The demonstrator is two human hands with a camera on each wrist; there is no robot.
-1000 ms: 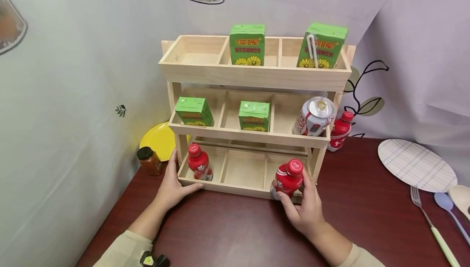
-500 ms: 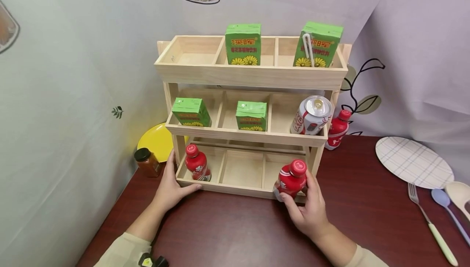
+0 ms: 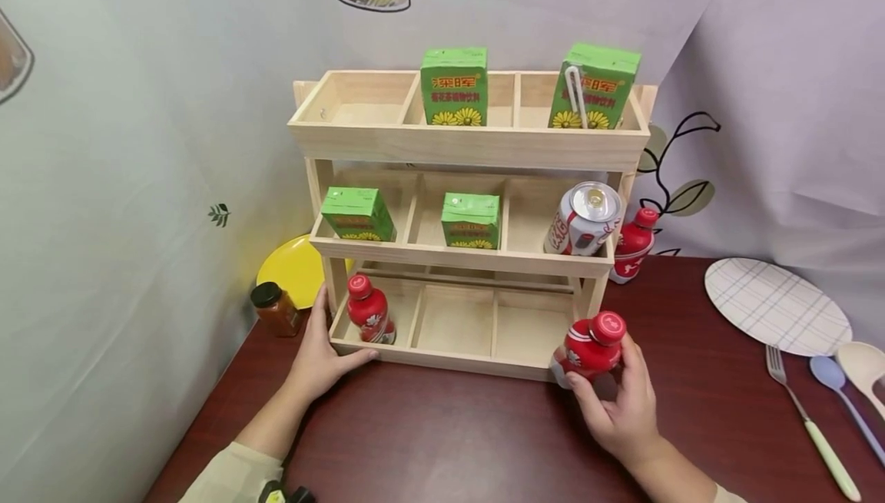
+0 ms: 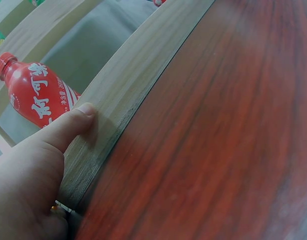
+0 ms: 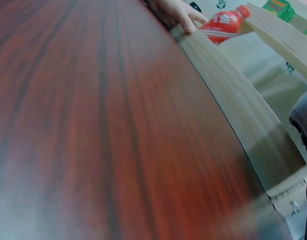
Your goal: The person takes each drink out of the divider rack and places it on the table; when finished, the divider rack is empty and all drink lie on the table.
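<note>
A three-tier wooden rack [image 3: 470, 257] stands on the table. My left hand [image 3: 318, 361] holds its lower left corner; the left wrist view shows the thumb [image 4: 73, 125] on the front board. Just behind that thumb, a red bottle [image 3: 369, 312] stands in the bottom left compartment. My right hand [image 3: 625, 403] grips another red bottle [image 3: 588, 349], tilted, in front of the rack's lower right corner. Green drink cartons [image 3: 452, 88] stand on the top and middle tiers. A silver can [image 3: 584, 219] leans in the middle tier's right compartment.
Behind the rack at right stands another red bottle [image 3: 632, 249]. A checked oval mat [image 3: 777, 307], a fork [image 3: 809, 418] and spoons lie on the right. At left are a yellow plate [image 3: 297, 269] and a black-lidded jar [image 3: 276, 311], near the cloth wall.
My right hand has moved the red bottle rightward and out from the bottom right compartment to the rack's corner. My left hand keeps its place on the rack.
</note>
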